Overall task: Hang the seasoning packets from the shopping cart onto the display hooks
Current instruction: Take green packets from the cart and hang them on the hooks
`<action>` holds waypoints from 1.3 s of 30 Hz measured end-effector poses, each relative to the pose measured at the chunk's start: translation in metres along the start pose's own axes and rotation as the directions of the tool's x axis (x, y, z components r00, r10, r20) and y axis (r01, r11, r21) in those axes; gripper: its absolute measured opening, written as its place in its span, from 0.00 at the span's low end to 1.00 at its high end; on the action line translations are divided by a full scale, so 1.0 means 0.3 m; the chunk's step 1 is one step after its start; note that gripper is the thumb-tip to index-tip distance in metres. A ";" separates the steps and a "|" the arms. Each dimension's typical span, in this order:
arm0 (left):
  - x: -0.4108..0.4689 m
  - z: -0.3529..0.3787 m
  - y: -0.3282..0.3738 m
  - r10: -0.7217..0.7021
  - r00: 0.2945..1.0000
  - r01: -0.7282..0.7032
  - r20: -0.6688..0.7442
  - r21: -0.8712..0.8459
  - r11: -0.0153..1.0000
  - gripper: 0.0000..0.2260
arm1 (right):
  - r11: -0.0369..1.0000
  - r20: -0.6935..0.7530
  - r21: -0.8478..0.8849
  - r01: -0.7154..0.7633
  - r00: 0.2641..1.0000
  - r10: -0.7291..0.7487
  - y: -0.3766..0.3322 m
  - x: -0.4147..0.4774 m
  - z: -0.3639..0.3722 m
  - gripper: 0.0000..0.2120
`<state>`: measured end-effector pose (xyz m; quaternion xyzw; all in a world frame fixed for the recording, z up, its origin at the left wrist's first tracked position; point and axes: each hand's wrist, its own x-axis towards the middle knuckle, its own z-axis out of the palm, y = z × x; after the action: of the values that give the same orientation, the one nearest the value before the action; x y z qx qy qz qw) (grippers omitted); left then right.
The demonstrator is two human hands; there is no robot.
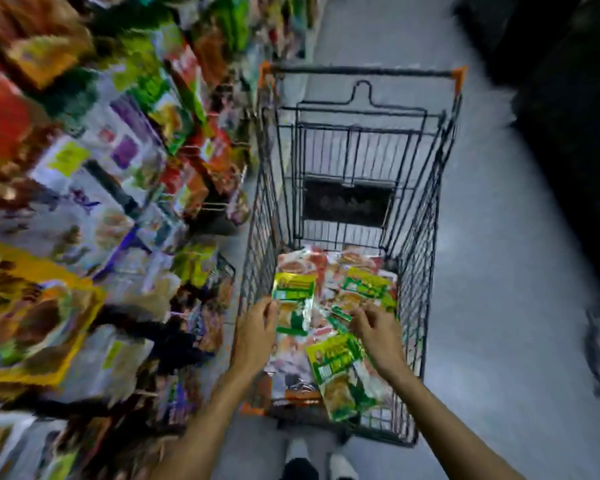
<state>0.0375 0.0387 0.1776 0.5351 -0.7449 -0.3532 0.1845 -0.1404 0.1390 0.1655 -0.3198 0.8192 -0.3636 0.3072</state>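
A dark wire shopping cart (426, 237) with orange corners stands in the aisle before me. Its near end holds a pile of seasoning packets (326, 271), green-yellow and red ones. My left hand (257, 327) grips a green and yellow packet (293, 303) by its left edge, lifted a little above the pile. My right hand (374, 327) reaches into the cart and pinches the top of another green packet (340, 372) that lies tilted over the pile. The display (94, 209) of hanging packets fills the left side, heavily blurred; its hooks cannot be made out.
Grey floor (499, 271) runs along the right of the cart. A dark shelf unit (568, 98) stands at the far right. My shoes (326, 462) show just behind the cart's near end. The far half of the cart basket holds nothing.
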 end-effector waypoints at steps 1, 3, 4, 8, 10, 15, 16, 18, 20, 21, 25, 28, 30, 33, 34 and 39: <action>0.027 0.046 -0.027 -0.025 0.999 0.024 0.043 0.011 1.000 0.09 | 0.998 -0.017 -0.019 -0.052 0.999 0.052 0.054 0.024 0.013 0.15; 0.083 0.125 -0.081 -0.075 0.992 0.073 0.104 0.016 0.997 0.10 | 0.990 -0.059 -0.037 -0.140 0.989 0.137 0.146 0.078 0.043 0.14; 0.108 0.161 -0.109 -0.092 0.989 0.091 0.120 0.020 0.996 0.10 | 0.984 -0.079 -0.035 -0.174 0.982 0.171 0.187 0.107 0.061 0.14; 0.213 0.293 -0.236 -0.160 0.968 0.156 0.191 0.040 0.987 0.09 | 0.957 -0.135 -0.058 -0.285 0.952 0.275 0.331 0.235 0.149 0.14; 0.264 0.353 -0.304 -0.205 0.959 0.192 0.195 0.086 0.978 0.10 | 0.941 -0.155 -0.095 -0.326 0.938 0.310 0.389 0.310 0.193 0.12; 0.378 0.490 -0.449 -0.242 0.960 0.212 0.140 0.199 0.957 0.11 | 0.903 -0.159 -0.124 -0.411 0.907 0.391 0.519 0.500 0.289 0.17; 0.394 0.518 -0.476 -0.246 0.960 0.212 0.136 0.228 0.950 0.11 | 0.890 -0.170 -0.114 -0.441 0.892 0.420 0.544 0.529 0.303 0.20; 0.420 0.563 -0.511 -0.299 0.945 0.258 0.133 0.258 0.931 0.12 | 0.862 -0.184 -0.122 -0.492 0.864 0.468 0.592 0.578 0.332 0.25; 0.435 0.598 -0.529 -0.345 0.933 0.303 0.098 0.298 0.905 0.15 | 0.830 -0.204 -0.186 -0.525 0.847 0.490 0.625 0.613 0.356 0.29; 0.440 0.611 -0.538 -0.349 0.933 0.302 0.083 0.342 0.890 0.18 | 0.816 -0.224 -0.211 -0.538 0.839 0.495 0.631 0.625 0.366 0.32; 0.438 0.672 -0.555 -0.302 0.950 0.233 0.081 0.462 0.856 0.23 | 0.791 -0.238 -0.218 -0.572 0.817 0.525 0.640 0.646 0.401 0.38; 0.419 0.702 -0.545 -0.314 0.947 0.257 0.069 0.427 0.867 0.27 | 0.811 -0.253 -0.108 -0.575 0.805 0.537 0.644 0.646 0.404 0.37; 0.414 0.707 -0.538 -0.345 0.937 0.301 0.048 0.387 0.872 0.30 | 0.796 -0.220 -0.025 -0.604 0.780 0.585 0.647 0.641 0.390 0.34; 0.433 0.699 -0.534 -0.413 0.911 0.396 -0.005 0.297 0.869 0.35 | 0.701 -0.104 0.160 -0.695 0.695 0.712 0.655 0.618 0.357 0.23; 0.444 0.694 -0.536 -0.434 0.901 0.424 -0.022 0.264 0.866 0.37 | 0.664 -0.067 0.249 -0.705 0.671 0.738 0.661 0.608 0.347 0.19; 0.495 0.671 -0.548 -0.549 0.836 0.549 -0.011 0.058 0.834 0.34 | 0.587 0.046 0.481 -0.651 0.687 0.725 0.648 0.560 0.311 0.11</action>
<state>-0.0376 -0.0620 -0.0942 0.7304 -0.5709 -0.3706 0.0573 -0.2321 0.0792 -0.0850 0.1350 0.7886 -0.4228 0.4255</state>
